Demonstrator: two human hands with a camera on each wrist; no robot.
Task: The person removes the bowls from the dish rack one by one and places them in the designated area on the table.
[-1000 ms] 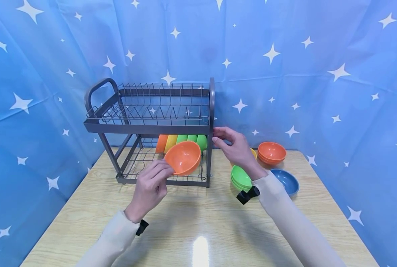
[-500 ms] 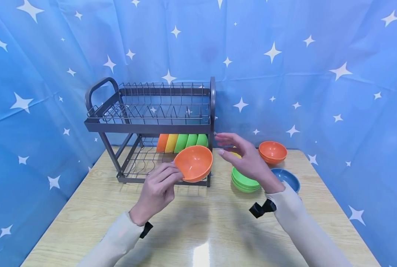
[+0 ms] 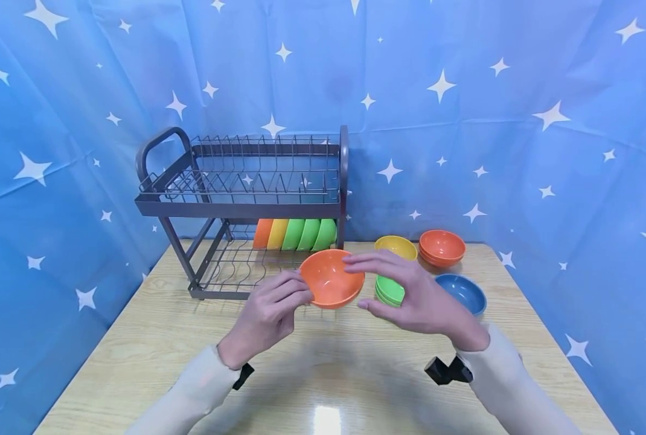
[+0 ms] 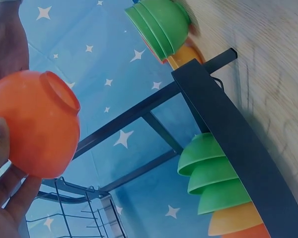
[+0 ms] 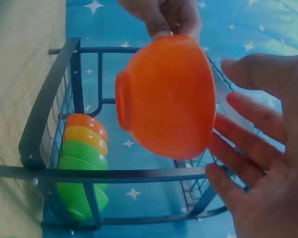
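Above the table (image 3: 138,338), left hand (image 3: 265,317) pinches orange bowl (image 3: 331,281); right hand (image 3: 418,299) beside.

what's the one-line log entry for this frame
left hand: grips orange bowl at rim | right hand: open beside bowl | bowl: off table, in front of dish rack | rack lower tier: five bowls on edge

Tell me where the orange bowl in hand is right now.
In the head view, the orange bowl is held mid-table by the left hand, before the dish rack, with the right hand beside it.
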